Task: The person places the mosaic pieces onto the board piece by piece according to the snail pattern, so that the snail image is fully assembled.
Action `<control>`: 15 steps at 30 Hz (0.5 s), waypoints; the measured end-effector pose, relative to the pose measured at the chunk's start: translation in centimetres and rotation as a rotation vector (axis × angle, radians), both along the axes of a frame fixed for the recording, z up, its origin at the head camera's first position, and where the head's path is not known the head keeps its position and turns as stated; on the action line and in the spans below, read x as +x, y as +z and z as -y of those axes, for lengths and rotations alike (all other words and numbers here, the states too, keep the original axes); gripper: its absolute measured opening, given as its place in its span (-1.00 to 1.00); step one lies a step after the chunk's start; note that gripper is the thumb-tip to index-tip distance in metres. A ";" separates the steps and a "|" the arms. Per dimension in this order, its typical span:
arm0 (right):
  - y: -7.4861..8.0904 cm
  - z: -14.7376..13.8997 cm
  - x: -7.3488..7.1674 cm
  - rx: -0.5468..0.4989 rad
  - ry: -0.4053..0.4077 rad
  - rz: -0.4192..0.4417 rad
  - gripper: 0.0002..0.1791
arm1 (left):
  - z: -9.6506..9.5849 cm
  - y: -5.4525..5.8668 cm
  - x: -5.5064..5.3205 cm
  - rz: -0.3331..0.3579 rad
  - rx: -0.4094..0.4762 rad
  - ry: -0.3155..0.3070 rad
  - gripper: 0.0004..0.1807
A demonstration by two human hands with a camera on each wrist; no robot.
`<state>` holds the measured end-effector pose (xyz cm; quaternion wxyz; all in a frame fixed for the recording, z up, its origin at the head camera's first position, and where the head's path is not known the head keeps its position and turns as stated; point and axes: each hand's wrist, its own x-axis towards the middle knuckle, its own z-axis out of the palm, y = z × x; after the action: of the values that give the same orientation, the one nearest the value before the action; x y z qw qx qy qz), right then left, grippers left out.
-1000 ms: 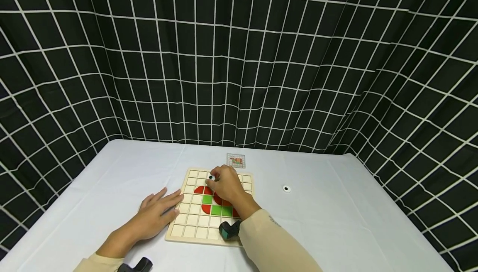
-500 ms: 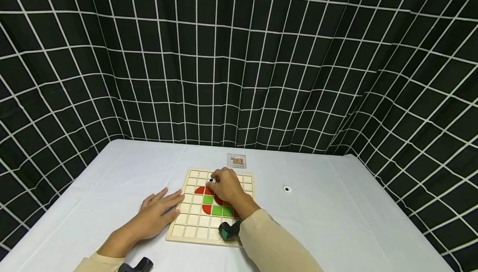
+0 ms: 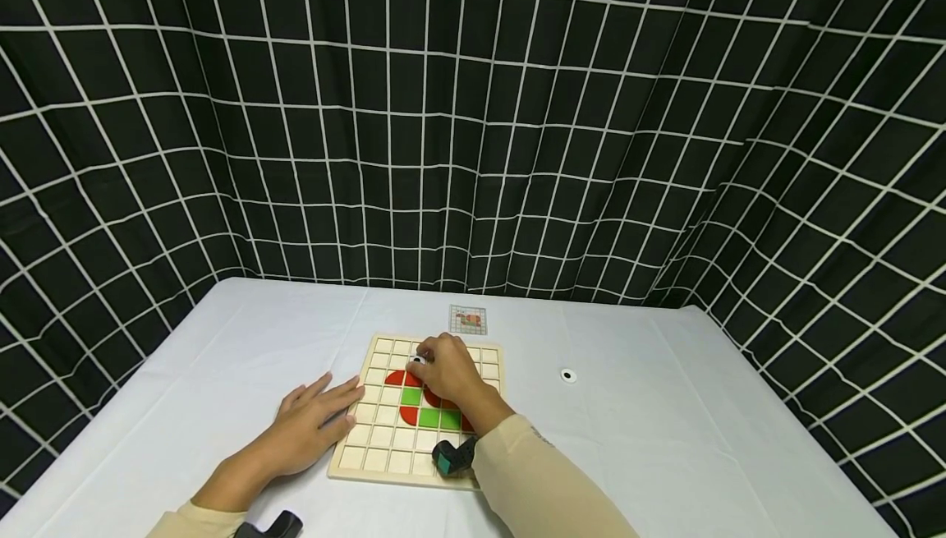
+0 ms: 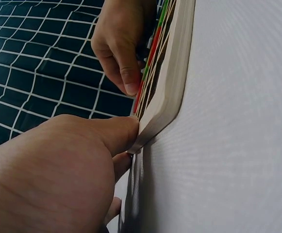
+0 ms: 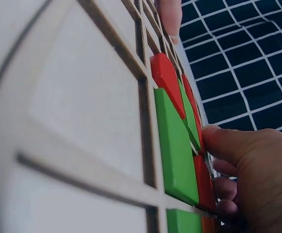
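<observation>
A pale wooden grid board [image 3: 377, 437] lies on the table, with red curved pieces [image 3: 409, 415] and green square pieces [image 3: 439, 418] set in its cells. Over the board's far half, my right hand [image 3: 448, 370] pinches a small white disc with a black dot [image 3: 418, 360], like an eye, between thumb and index finger. Fingers partly cover this disc, and whether it touches the board I cannot tell. My left hand [image 3: 310, 427] rests with spread, fairly straight fingers on the board's left edge; in the left wrist view its thumb [image 4: 116, 133] touches the board's corner.
Another white disc with a black dot [image 3: 567, 375] lies on the white tablecloth [image 3: 650, 431] right of the board. Behind the board is a small picture card [image 3: 468, 319] with a grid. A black curtain with white lines [image 3: 414, 127] surrounds the table.
My right hand has lowered slightly toward the board with the eye disc, which is now more hidden by the fingers. The left hand has stayed in place.
</observation>
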<state>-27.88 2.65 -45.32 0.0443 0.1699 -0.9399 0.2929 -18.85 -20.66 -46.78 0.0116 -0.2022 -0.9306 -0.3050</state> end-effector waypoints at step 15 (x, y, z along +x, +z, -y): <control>2.8 -2.4 0.1 -0.177 0.015 -0.078 -0.70 | 0.0 -0.3 0.0 -0.031 -0.003 -0.002 -0.54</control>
<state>-27.80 5.08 -42.56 0.0933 0.1835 -0.9066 0.3684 -18.88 -20.68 -47.12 0.0254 -0.2079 -0.9306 -0.3004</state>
